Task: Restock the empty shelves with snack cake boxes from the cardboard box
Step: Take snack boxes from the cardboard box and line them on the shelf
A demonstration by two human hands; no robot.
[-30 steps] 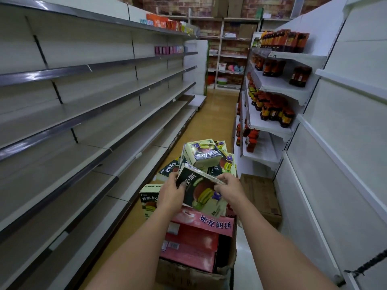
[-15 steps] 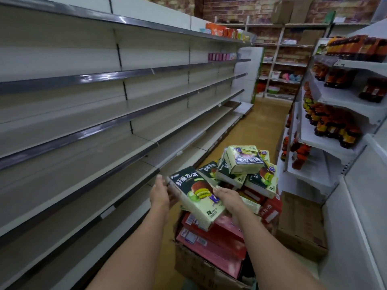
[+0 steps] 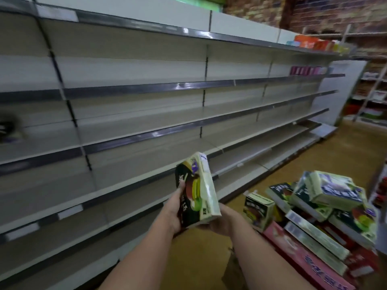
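Two hands on one snack cake box (image 3: 196,190), lower centre of frame. Left hand (image 3: 174,208) grips its dark printed face from the left, thumb up along the edge. Right hand (image 3: 223,220) cups it from below and behind; fingers mostly hidden by the box. Box stands on end, tilted a bit, in the air in front of the shelves (image 3: 146,114). The shelves fill the left and centre of frame, several bare tiers with grey front rails. Pile of snack cake boxes (image 3: 326,197) at lower right, green-and-white ones lying at odd angles on top of flat pink boxes (image 3: 301,254). Cardboard box (image 3: 232,266) edge shows just under the pile, blurred. Far end of the top shelf, upper right: orange packs (image 3: 310,41); one tier down, pink packs (image 3: 305,70). Brick wall (image 3: 335,13) behind.
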